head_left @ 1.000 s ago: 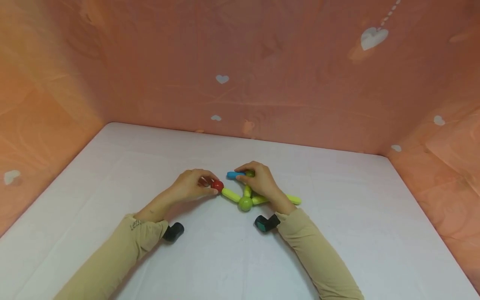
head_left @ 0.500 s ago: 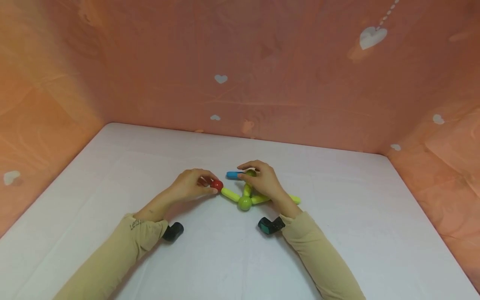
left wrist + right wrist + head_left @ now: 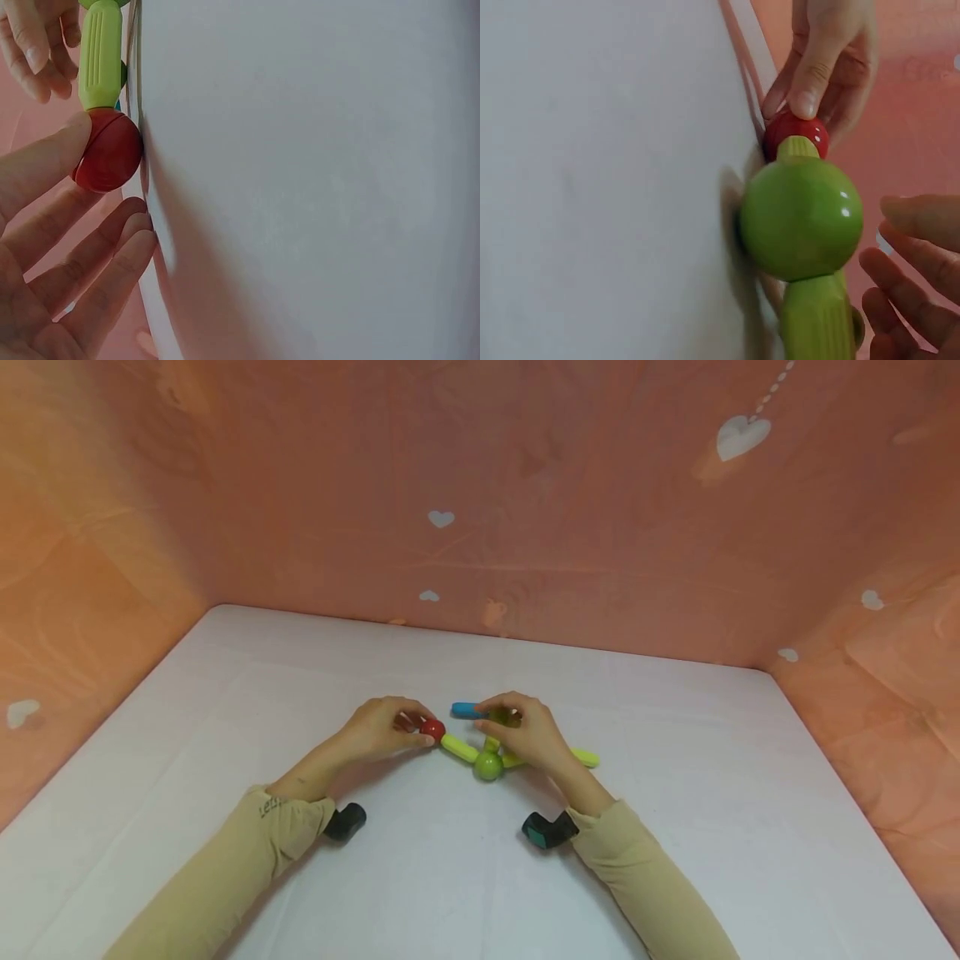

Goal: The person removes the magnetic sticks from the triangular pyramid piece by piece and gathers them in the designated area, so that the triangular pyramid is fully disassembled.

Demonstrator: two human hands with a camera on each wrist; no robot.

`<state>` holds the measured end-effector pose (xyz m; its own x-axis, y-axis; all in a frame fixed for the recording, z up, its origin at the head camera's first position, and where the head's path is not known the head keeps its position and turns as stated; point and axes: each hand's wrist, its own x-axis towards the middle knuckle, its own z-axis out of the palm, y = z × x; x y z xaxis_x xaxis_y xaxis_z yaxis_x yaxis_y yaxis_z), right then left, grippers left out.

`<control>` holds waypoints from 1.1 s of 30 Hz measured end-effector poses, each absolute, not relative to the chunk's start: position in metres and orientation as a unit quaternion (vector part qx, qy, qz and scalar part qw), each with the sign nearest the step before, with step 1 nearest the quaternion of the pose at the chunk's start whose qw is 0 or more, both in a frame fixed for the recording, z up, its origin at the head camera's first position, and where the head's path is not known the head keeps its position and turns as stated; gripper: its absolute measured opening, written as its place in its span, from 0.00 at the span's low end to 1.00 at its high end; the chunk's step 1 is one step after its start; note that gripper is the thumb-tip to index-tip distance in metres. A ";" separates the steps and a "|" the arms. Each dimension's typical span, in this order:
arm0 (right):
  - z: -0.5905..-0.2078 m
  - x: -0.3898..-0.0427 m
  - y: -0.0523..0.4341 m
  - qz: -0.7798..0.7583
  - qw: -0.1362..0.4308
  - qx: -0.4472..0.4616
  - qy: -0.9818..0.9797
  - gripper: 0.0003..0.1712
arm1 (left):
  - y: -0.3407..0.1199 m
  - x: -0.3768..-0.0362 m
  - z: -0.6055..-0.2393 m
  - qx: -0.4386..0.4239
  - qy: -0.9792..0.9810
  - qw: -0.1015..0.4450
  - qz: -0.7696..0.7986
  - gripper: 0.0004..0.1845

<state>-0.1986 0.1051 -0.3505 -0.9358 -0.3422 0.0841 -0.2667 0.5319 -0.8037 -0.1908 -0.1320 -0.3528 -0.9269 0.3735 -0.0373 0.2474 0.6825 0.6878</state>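
Two hands, left hand (image 3: pixel 378 727) and right hand (image 3: pixel 528 733); one red ball (image 3: pixel 432 729); one green ball (image 3: pixel 488 766) (a second shows behind the fingers); three yellow-green rods (image 3: pixel 459 747); one blue rod (image 3: pixel 467 710).

Glossy plastic toy on matt cloth.
I see a shiny red ball (image 3: pixel 109 151), a ribbed rod (image 3: pixel 100 54), and a smooth green ball (image 3: pixel 801 217).

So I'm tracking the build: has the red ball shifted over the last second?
No. The red ball sits at the same spot on the white table.
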 end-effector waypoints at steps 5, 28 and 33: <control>-0.353 -0.193 0.106 -0.449 0.058 -0.190 0.871 0.13 | -0.132 -0.191 -0.354 0.172 0.914 0.086 0.358 0.16; -0.361 -0.188 0.108 -0.354 0.060 -0.267 0.894 0.16 | -0.131 -0.191 -0.354 0.172 0.915 0.082 0.357 0.16; -0.360 -0.187 0.106 -0.344 0.051 -0.277 0.896 0.14 | -0.132 -0.191 -0.352 0.169 0.916 0.081 0.354 0.16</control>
